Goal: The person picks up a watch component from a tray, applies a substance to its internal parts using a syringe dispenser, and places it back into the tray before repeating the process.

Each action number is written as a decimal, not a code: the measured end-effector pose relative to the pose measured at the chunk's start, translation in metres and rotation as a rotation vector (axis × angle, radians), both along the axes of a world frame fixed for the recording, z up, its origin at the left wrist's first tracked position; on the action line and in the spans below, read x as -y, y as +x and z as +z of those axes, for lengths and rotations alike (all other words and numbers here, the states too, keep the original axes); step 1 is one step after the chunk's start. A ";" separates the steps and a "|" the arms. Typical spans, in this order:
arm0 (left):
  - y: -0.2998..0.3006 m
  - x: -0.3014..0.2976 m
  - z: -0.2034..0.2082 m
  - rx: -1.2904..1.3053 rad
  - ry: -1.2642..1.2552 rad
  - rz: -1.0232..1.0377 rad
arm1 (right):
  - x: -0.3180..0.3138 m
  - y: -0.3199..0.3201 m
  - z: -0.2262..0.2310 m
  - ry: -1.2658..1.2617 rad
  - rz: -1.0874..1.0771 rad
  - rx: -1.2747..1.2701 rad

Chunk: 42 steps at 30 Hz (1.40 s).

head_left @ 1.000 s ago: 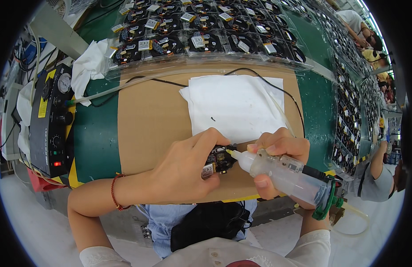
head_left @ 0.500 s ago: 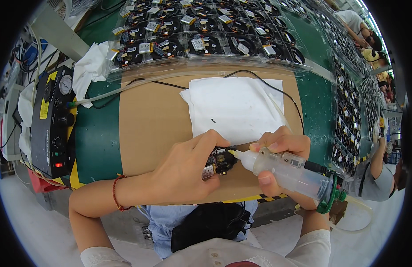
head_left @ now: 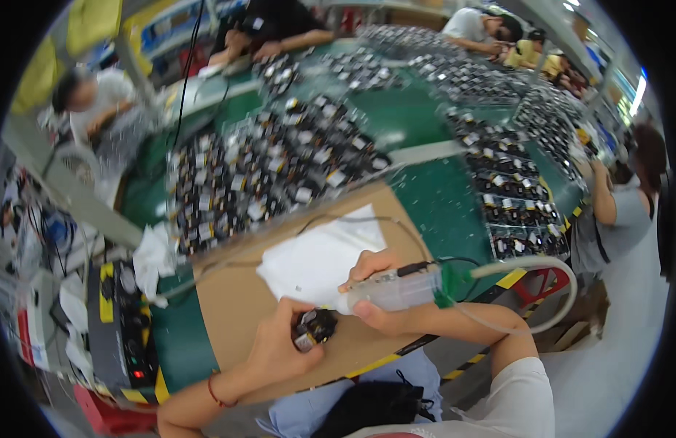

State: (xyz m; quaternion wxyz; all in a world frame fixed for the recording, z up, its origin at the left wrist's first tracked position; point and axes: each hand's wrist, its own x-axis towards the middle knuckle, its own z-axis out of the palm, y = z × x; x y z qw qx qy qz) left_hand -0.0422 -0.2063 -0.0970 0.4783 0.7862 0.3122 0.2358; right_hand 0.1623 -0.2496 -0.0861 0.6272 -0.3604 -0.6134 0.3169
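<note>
In my left hand (head_left: 276, 347), fingers wrapped around its edge, is a small black electronic assembly (head_left: 317, 327) with a silver battery cell, held just above the brown cardboard sheet (head_left: 232, 310). My right hand (head_left: 382, 315) grips a translucent glue-dispensing syringe (head_left: 400, 292) with a green cap, thumb below the barrel and fingers above. Its white tip points left toward the assembly. Blur hides whether tip and assembly touch. A folded white cloth (head_left: 320, 259) lies on the cardboard just beyond both hands.
Clear plastic trays (head_left: 272, 164) of similar black assemblies fill the bench's far side, with more trays (head_left: 506, 186) at right. A black dispenser box (head_left: 123, 321) with a lit red light stands left, near a crumpled white cloth (head_left: 155, 255). The syringe's hose (head_left: 564, 274) loops right. Other people work around.
The view has tilted up and turned, showing more of the benches and people. The syringe now lies nearly level, green end higher. Both hands keep their holds.
</note>
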 end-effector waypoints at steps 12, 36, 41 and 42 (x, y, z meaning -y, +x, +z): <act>0.009 0.011 0.010 0.250 -0.347 -0.156 | -0.034 0.021 0.009 -0.069 -0.287 -0.487; -0.001 0.003 0.015 0.272 -0.537 -0.200 | -0.052 0.044 0.005 -0.341 -0.251 -0.700; -0.004 -0.005 0.015 0.220 -0.538 -0.171 | -0.050 0.040 0.002 -0.316 -0.259 -0.630; -0.004 -0.008 0.015 0.204 -0.527 -0.152 | -0.049 0.038 0.002 -0.288 -0.238 -0.586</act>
